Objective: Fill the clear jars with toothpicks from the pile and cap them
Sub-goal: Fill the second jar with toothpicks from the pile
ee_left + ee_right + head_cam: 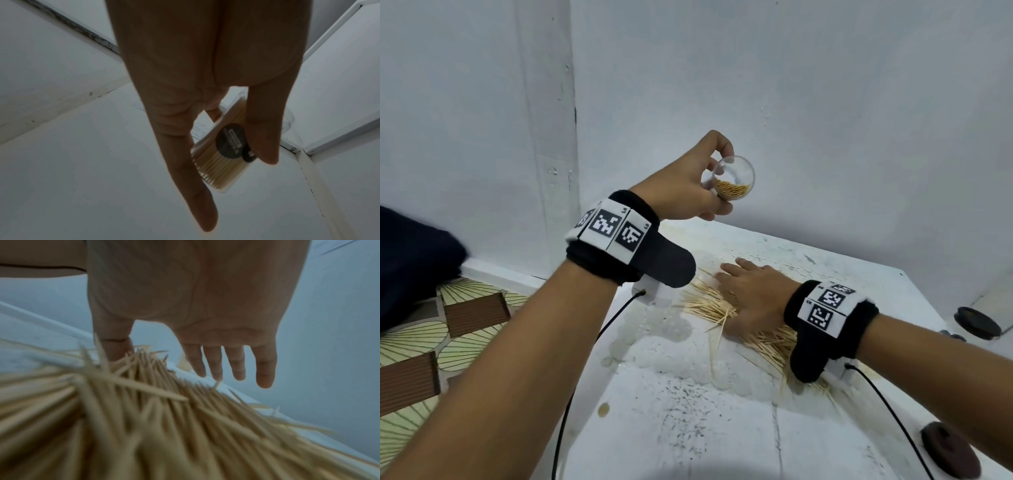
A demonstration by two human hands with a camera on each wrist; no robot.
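Nearest, two dark round lids lie on the right side of the white table [722,428]: one lid [950,454] at the near right edge, the other lid [976,322] a little farther. In the middle of the table the pile of toothpicks [726,311] is spread. The right hand [751,294] lies over it, palm down, fingers [265,369] straight and a little apart; the thumb touches the toothpicks, and nothing is gripped. Farther and to the left, above the table's far edge, the left hand [688,185] holds the clear jar [731,181] in the air. Thumb and fingers [263,129] pinch its sides. The jar is tilted, its open mouth toward the head camera, and it is partly filled with toothpicks.
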